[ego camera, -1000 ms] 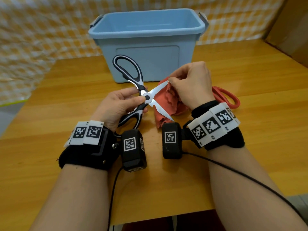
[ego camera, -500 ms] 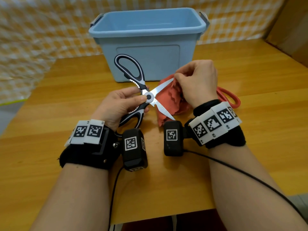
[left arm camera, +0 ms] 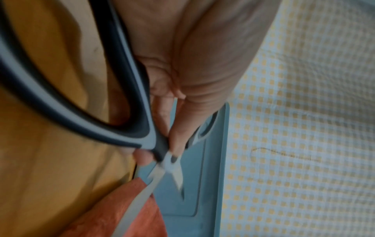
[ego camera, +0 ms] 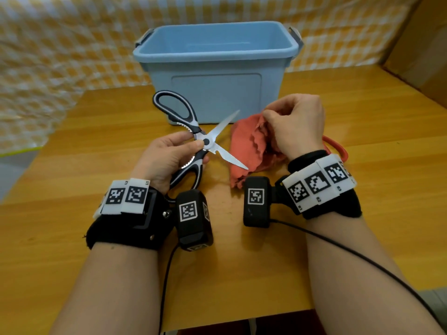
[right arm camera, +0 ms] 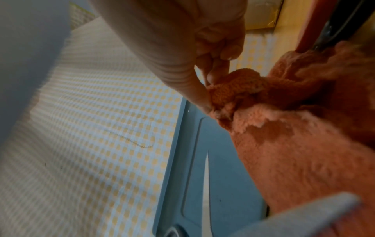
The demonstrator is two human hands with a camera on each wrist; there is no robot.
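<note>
My left hand (ego camera: 167,155) grips black-and-white kitchen scissors (ego camera: 203,141) near the pivot and lower handle, with the blades spread wide apart. The upper blade points up right toward the bin; the lower blade tip lies over an orange-red cloth (ego camera: 249,146). My right hand (ego camera: 295,126) pinches the top edge of that cloth (right arm camera: 284,144) between thumb and fingers (right arm camera: 211,75) and holds it up off the table. In the left wrist view the scissors (left arm camera: 129,112) run past my fingers to the cloth (left arm camera: 121,213).
A light blue plastic bin (ego camera: 217,68) with grey latches stands open just behind the hands. A red loop handle (ego camera: 336,148) lies on the wooden table (ego camera: 387,165) behind my right wrist. A yellow checked cloth (ego camera: 60,56) hangs behind. A cardboard box (ego camera: 425,44) sits far right.
My right hand has drawn the cloth to the right, off the upper blade, so both blades now show bare. The left hand keeps its hold on the scissors.
</note>
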